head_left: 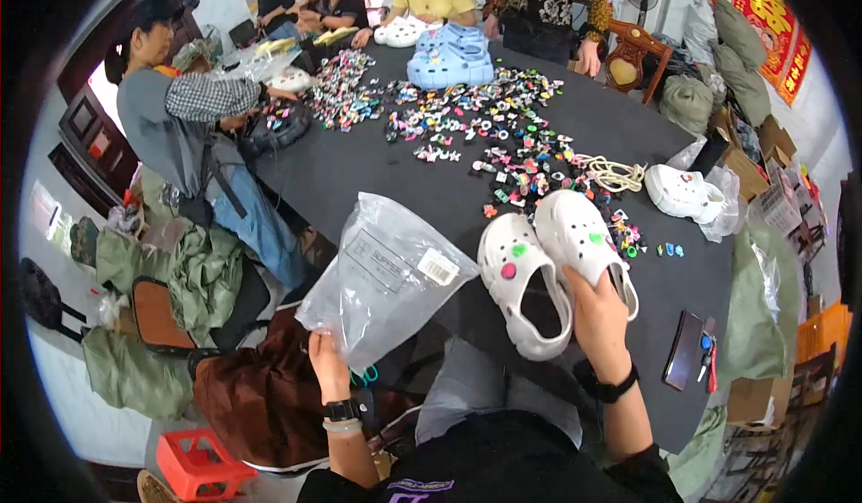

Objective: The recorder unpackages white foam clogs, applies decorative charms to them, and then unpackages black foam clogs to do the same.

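Observation:
My left hand (pixel 329 370) is closed on the lower edge of a translucent plastic bag (pixel 382 274) with a barcode sticker. The bag hangs just off the near table edge. My right hand (pixel 599 313) grips the right one of two white clogs (pixel 564 217) by its heel opening, the thumb inside. The left clog (pixel 507 233) stands close beside it, toe pointing away from me. Green and pink charms sit in the holes of the clogs. Beyond the toes, a spread of small colourful shoe charms (pixel 530 166) covers part of the dark table.
Another white clog (pixel 678 190) and a beige cord (pixel 615 172) lie to the right. A phone (pixel 684 348) and keys (pixel 708 359) rest near the right edge. Blue clogs (pixel 451 58) stand farther back. Several people work around the table (pixel 359 171). A red stool (pixel 202 463) is at lower left.

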Tool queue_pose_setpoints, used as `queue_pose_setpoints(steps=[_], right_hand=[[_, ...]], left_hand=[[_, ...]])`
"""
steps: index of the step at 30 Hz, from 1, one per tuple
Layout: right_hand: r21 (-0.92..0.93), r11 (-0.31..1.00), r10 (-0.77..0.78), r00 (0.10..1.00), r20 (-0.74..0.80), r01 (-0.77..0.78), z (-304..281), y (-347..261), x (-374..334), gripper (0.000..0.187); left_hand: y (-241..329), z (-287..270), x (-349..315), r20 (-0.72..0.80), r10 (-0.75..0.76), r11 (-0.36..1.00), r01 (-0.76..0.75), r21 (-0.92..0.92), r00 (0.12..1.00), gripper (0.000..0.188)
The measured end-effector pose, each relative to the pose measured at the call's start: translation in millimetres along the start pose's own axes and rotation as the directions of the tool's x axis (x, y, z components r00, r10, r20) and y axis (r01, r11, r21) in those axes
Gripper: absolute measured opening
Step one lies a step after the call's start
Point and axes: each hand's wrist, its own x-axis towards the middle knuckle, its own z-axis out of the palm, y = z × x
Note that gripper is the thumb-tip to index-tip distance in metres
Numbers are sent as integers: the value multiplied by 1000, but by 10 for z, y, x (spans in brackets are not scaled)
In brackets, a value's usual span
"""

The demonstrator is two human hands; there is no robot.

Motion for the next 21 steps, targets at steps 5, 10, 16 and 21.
queue_pose_setpoints(steps=[5,10,16,21], right_hand=[[-170,985,40,944,327,17,-14,65,93,33],[52,983,-182,945,273,175,-763,-475,176,62],[738,674,-460,770,443,-22,283,-1107,-28,131],[590,198,-481,447,754,-783,885,-906,-559,101]], left_hand=[[428,-112,-236,7,45,989,-43,-144,999,27],[1025,-177,-1050,318,138,990,-131,-43,938,32],[1081,-591,-1162,167,174,983,-162,-86,970,28],[1065,-744,-1076,92,193,973,-178,-145,977,24]])
